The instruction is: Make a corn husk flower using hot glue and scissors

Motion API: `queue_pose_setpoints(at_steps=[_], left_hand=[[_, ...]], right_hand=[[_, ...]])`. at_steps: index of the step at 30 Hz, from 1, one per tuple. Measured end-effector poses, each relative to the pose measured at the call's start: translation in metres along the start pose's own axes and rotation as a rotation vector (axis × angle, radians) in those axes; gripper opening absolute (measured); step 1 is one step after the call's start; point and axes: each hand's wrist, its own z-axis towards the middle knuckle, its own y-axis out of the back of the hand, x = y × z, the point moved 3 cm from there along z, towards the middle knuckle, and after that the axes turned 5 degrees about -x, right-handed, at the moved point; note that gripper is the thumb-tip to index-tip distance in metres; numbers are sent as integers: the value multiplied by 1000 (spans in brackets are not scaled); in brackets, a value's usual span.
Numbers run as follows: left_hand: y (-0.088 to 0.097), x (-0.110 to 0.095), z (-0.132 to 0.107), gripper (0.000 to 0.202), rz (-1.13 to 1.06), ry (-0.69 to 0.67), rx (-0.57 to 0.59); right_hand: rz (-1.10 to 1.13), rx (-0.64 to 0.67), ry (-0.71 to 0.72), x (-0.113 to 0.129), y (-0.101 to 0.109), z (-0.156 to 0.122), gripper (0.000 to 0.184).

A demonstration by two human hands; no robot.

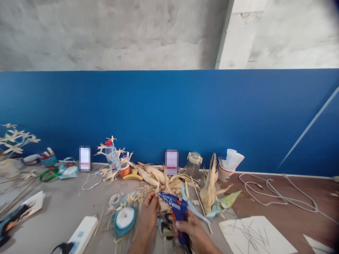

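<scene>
My right hand [192,230] grips a blue hot glue gun [177,209] by its handle, with the nozzle pointing left and up. My left hand [149,211] is closed in a pinch right at the nozzle tip, holding something small I cannot make out. Both hands hover over a heap of dried corn husks [164,180] and husk scraps on the grey table [66,208]. A roll of teal ribbon [124,219] lies just left of my left hand.
A white power strip [83,231] lies at the front left. White cable [275,194] loops over the brown surface at right, near white paper sheets [254,234]. A glass jar [194,164], stacked cups [230,164], a bottle with husk flowers [110,153] and ribbon rolls line the blue wall.
</scene>
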Motion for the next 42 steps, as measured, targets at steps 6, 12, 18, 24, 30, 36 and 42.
queue_pose_setpoints(at_steps=[6,12,18,24,30,36,42], left_hand=[[2,-4,4,33,-109,19,-2],[3,-5,6,31,-174,5,-72],[4,-4,6,30,-196,-3,-63],[3,-5,6,34,-234,30,-54],[3,-1,5,35,-202,33,-58],[2,2,5,33,-125,23,-10],[3,3,6,33,-63,9,-41]], right_hand=[[13,17,6,1,0,3,43],[142,87,80,6,3,-1,53],[36,-6,156,12,2,0,41],[72,-23,201,1,7,5,48],[145,-1,280,8,12,1,46],[66,-35,145,4,13,9,42],[-92,-89,67,-4,14,8,44]])
